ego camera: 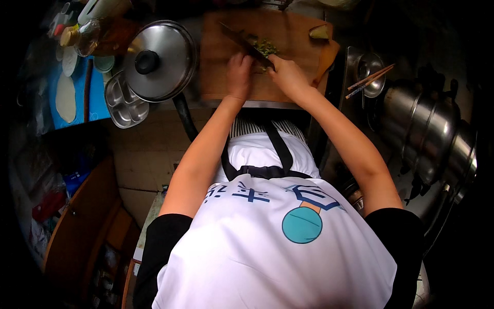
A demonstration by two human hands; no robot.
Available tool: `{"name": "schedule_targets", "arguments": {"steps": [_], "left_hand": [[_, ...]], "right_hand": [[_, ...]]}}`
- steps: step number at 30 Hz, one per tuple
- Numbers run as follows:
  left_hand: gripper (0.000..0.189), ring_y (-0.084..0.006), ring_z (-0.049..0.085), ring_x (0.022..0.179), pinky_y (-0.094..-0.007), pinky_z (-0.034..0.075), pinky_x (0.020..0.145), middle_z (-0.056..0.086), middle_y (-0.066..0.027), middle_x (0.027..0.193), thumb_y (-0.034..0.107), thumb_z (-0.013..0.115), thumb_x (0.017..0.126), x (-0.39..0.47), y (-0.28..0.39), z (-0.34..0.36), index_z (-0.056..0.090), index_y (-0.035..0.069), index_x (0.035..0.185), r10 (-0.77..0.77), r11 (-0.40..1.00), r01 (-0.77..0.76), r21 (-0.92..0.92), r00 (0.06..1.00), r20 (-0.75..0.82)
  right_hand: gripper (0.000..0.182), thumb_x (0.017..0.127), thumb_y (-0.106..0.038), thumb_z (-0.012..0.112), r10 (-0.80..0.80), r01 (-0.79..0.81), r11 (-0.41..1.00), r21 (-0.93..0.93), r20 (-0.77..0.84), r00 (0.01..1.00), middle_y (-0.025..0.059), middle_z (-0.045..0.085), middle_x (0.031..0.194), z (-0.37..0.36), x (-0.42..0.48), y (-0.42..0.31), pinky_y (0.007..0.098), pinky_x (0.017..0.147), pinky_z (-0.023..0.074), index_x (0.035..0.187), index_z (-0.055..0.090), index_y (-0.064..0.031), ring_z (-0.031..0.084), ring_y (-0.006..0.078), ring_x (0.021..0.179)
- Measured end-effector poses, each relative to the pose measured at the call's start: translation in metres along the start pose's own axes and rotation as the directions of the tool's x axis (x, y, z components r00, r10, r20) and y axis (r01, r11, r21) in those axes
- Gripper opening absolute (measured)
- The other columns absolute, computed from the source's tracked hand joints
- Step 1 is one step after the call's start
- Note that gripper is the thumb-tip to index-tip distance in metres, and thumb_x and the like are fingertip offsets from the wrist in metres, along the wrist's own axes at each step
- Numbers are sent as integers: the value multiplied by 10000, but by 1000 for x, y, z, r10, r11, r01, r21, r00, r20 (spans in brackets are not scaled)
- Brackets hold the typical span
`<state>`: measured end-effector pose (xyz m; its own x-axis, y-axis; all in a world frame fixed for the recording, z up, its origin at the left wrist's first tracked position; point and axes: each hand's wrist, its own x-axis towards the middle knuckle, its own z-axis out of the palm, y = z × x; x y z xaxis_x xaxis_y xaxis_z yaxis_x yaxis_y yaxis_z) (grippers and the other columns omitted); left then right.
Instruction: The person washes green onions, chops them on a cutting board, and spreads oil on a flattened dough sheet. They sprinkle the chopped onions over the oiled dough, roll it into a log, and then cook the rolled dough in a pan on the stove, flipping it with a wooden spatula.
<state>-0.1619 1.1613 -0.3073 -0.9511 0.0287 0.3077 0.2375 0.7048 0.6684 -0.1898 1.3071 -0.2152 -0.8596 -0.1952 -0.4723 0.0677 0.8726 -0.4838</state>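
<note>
My right hand (289, 75) is closed around the handle of a kitchen knife (246, 47). Its dark blade slants to the upper left over the wooden cutting board (218, 77). Finely chopped green vegetable (267, 47) lies in a small heap along the blade's far side, with a few bits near the knife hand. My left hand (239, 75) is on the near side of the blade, its fingers bent close to it. Whether anything is under those fingers cannot be made out. A pale cut piece of food (319, 32) sits at the board's far right corner.
Left of the board is a lidded pan (170, 61) with a black handle (184, 117), beside a divided steel tray (125, 102). A blue mat (77, 89) bears flat dough pieces (65, 99) and a wooden rod (88, 89). Rightward, chopsticks (368, 82) cross a metal bowl (376, 65) near steel pans (420, 119).
</note>
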Motion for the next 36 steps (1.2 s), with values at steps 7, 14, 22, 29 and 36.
{"name": "schedule_targets", "arguments": {"steps": [7,14,22,29,36], "left_hand": [[154,-353,513,912,-433,438,760,543,-137,935,16,561,739,2,-3,0,553,63,886,9,999,-9,-31,1000,-12],[146,-355,510,920,-425,440,756,544,-135,958,20,555,752,-2,1,-6,551,63,892,-30,1000,30,-4,1000,-9],[178,-357,515,938,-434,435,791,556,-139,992,33,579,758,-1,-3,-10,563,54,934,-9,1000,10,-11,999,31],[268,-372,499,926,-457,419,785,535,-162,957,51,625,754,-10,-1,-28,541,42,1008,-116,993,117,34,993,-37],[203,-396,491,941,-475,403,804,534,-184,982,81,565,834,-4,-1,-25,569,36,1032,-211,970,202,137,976,55]], "right_hand": [[309,870,-192,558,-18,19,999,41,-41,999,226,639,981,12,30,-13,486,782,493,1158,573,-80,611,401,911],[303,872,-197,552,-21,21,999,-33,13,1000,228,640,957,0,0,0,490,779,484,1151,572,-81,605,401,914],[282,869,-209,555,-57,58,998,8,-87,995,230,642,930,20,30,-17,496,755,472,1114,580,-72,599,413,899],[247,864,-192,554,-17,17,1000,-25,-6,1000,223,646,911,-2,-6,-8,503,737,484,1084,583,-83,615,411,858],[254,868,-191,550,-78,76,992,-97,-22,997,221,643,877,19,3,-7,506,719,481,1101,575,-94,613,411,840]]}}
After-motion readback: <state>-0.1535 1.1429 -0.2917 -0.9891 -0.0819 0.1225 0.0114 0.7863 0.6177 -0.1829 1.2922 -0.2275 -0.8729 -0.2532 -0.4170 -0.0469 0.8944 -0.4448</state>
